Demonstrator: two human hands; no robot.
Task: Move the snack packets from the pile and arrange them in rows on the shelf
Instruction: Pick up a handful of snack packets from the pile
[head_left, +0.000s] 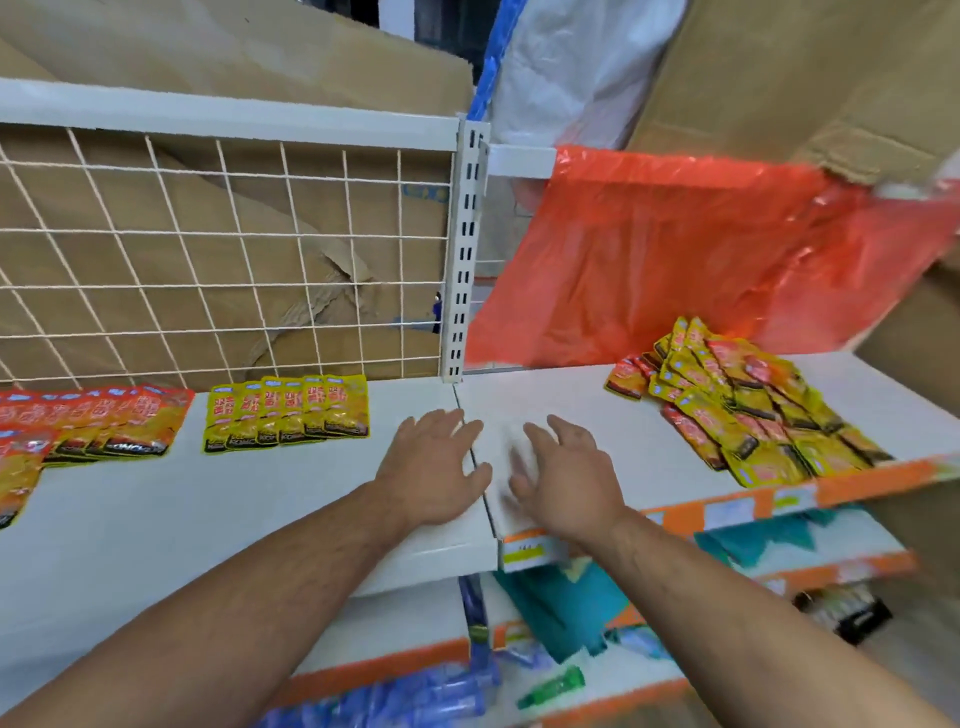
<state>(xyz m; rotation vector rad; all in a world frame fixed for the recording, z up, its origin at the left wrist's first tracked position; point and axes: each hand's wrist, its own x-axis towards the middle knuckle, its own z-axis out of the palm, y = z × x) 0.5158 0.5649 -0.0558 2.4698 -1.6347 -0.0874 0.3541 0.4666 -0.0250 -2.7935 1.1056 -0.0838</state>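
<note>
A loose pile of yellow and red snack packets (737, 410) lies on the right part of the white shelf (291, 499). A row of yellow packets (288, 413) stands lined up at the shelf's back middle. Left of it lies a row of red-orange packets (98, 421), with more packets at the far left edge. My left hand (434, 465) and my right hand (563, 475) hover side by side over the bare shelf seam, fingers spread, holding nothing. The right hand is blurred.
A white wire grid (208, 249) backs the left shelf, with cardboard behind it. An orange plastic bag (675, 249) hangs behind the pile. A slotted upright post (465, 249) divides the bays. Lower shelves hold teal and blue packages (566, 597).
</note>
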